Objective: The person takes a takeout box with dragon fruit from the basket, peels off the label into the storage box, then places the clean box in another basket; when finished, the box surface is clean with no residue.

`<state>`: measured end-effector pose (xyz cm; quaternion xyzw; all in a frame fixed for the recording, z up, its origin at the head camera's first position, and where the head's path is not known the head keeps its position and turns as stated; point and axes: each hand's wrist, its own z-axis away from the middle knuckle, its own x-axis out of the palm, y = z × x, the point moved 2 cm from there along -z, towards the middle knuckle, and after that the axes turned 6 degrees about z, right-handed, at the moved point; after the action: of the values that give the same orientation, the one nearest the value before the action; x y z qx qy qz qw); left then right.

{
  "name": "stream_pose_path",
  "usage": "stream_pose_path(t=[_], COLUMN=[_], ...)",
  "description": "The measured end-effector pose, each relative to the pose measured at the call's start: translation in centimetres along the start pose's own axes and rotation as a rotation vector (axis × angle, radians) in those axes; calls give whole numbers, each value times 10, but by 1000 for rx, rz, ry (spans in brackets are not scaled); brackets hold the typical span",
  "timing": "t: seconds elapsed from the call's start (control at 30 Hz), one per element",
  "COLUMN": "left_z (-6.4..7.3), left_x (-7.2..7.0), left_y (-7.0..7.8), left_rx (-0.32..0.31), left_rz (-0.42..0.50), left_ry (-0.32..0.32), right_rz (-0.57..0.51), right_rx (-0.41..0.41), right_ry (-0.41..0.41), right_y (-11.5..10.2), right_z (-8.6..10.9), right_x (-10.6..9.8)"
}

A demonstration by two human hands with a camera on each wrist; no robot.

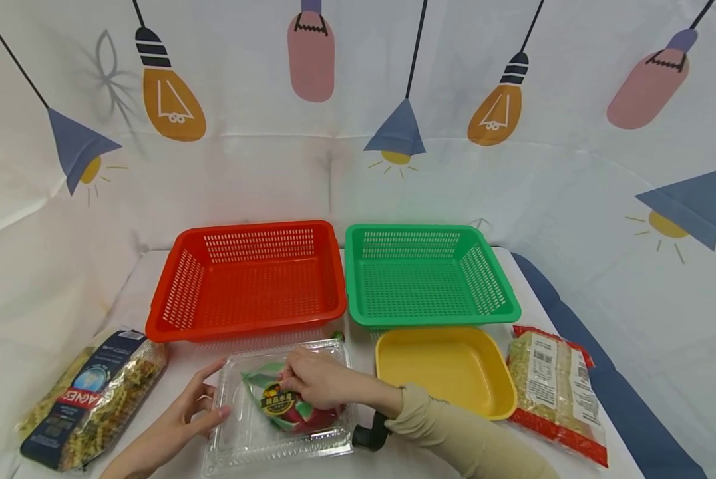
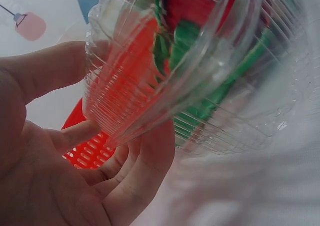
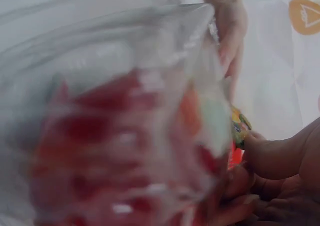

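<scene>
Sitting behind the clear box [image 1: 232, 429], red basket [image 1: 262, 286]: 12 o'clock.
Green basket [image 1: 424, 286]: 2 o'clock.
Clear box: between both hands.
Left hand [image 1: 187, 416]: fingers apart, touching the box's 9 o'clock side.
Right hand [image 1: 322, 379]: curled over the box; can't tell if it pinches anything.
Dragon fruit [image 1: 319, 418]: in the box, at 4 o'clock.
Round sticker [image 1: 276, 400]: by the right thumb.

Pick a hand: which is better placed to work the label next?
Probably the right hand: it touches the label, while the left hand holds the side of the box.
</scene>
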<state>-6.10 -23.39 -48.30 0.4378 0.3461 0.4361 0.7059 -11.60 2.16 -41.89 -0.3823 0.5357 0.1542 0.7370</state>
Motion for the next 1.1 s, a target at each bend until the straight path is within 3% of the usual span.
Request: stream_pose_path(t=[0.17, 0.33, 0.63, 0.87, 1.1], left_z=[0, -2, -2, -3, -1], left_x=[0, -1, -2, 0, -1], left_y=[-1, -2, -6, -7, -10], left_rx=[24, -1, 37, 48, 70], left_rz=[9, 18, 33, 17, 15], left_ry=[-11, -9, -37, -7, 6], right_rz=[-21, -73, -324, -372, -355], right_rx=[-24, -26, 3, -60, -153], right_ry=[-4, -10, -7, 100, 217], right_y=[0, 3, 12, 23, 37], right_z=[1, 2, 5, 20, 42], right_x=[-2, -3, -1, -14, -19])
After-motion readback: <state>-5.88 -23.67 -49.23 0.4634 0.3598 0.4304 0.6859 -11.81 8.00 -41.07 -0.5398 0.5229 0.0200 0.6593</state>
